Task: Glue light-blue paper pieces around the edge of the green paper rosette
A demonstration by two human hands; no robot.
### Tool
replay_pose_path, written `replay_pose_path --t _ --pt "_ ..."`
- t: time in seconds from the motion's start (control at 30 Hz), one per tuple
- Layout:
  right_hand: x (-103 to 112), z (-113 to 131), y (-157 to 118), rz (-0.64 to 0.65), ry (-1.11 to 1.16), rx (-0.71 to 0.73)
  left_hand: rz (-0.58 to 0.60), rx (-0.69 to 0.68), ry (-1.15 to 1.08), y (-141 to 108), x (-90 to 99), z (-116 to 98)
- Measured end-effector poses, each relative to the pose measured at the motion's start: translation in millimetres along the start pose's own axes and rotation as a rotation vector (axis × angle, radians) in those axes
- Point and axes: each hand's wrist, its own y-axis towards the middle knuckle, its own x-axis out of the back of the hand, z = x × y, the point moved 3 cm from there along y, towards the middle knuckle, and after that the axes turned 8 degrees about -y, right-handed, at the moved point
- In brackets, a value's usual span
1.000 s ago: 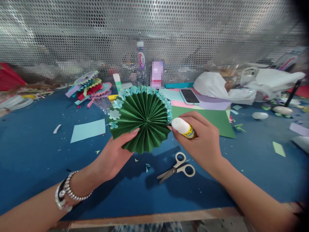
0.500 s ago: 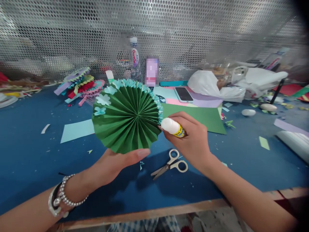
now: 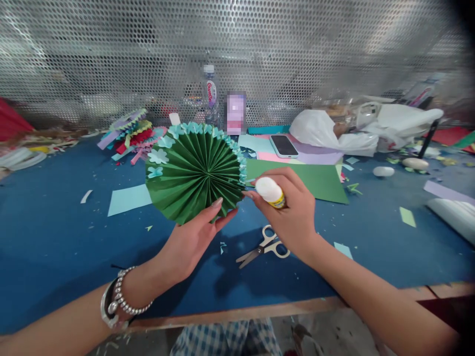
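A round green pleated paper fan [image 3: 185, 183] is held up above the table, its upper and right rim edged with light blue paper pieces. My left hand [image 3: 196, 242] grips its lower edge, thumb on the front. In my right hand [image 3: 291, 212] is a glue stick [image 3: 270, 192] with a white end and yellow label; the thumb and forefinger meet at the fan's right edge. Light blue paper flowers [image 3: 158, 156] sit at the fan's upper left. Below the hands, white-handled scissors [image 3: 262, 248] lie slightly open.
Behind the fan stand a bottle [image 3: 211, 94] and a pile of coloured pleated strips [image 3: 129, 136]. A phone [image 3: 284, 146] rests on paper sheets, beside a green sheet [image 3: 319, 180]. White plastic bags [image 3: 315, 129] lie at the back right; a light blue sheet [image 3: 128, 200] is left.
My left hand has moved right and its thumb has shifted up onto the fan's front. The glue stick has moved slightly right, away from the fan's rim. The whole view has shifted a little.
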Motion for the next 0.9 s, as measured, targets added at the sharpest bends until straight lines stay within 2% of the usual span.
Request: replay_pose_path --t 0.13,0.33,0.57,0.9 --pt "4.9 1.7 -1.7 -0.077 0.069 -0.012 -0.018 -0.005 -0.028 -0.1 1.9 -2.0" --pt "1.3 4.9 -6.5 0.043 0.106 -0.017 0.001 -0.009 -0.002 -0.3 1.5 -3.0" --pt "1.2 7.3 -6.2 0.084 0.127 -0.04 -0.046 0.013 0.008 -0.5 2.2 -5.3" --pt "-3.8 2.2 -4.9 0.183 0.093 -0.023 -0.006 -0.008 -0.011 -0.1 3.5 -6.3"
